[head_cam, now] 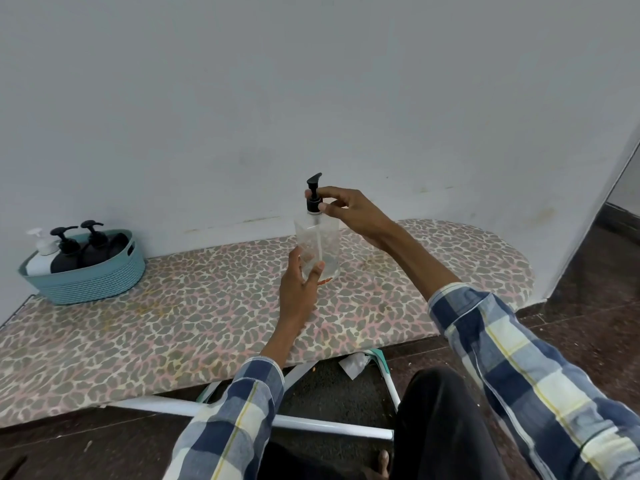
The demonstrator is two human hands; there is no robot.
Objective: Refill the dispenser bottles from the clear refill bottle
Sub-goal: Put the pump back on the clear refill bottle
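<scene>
- The clear bottle (pixel 317 245) stands upright on the table (pixel 194 317), between the two hands, near the wall (pixel 311 81) behind them.
- It is see-through and looks almost empty; a thin tube runs down its middle, and a little orange shows at its base.
- The left hand (pixel 299 289) holds the lower part of the clear bottle, thumb on the near side and fingers wrapped round the far side.
- The right hand (pixel 346 211) is above the left one, and its thumb and fingertips pinch the collar of the black pump (pixel 314 194) on the bottle's neck; the spout points up and to the right.
- Far to the left of the left hand, a blue-green basket (pixel 90 277) sits on the table against the wall.
- In the basket stand a white pump bottle (pixel 41 256) at the left and two black pump bottles (pixel 83 251) beside it, all upright; how full they are cannot be told.
- Below both hands, under the table edge, white frame bars (pixel 325 426) and a scrap of white paper (pixel 353 365) lie on the dark floor (pixel 606 271).
</scene>
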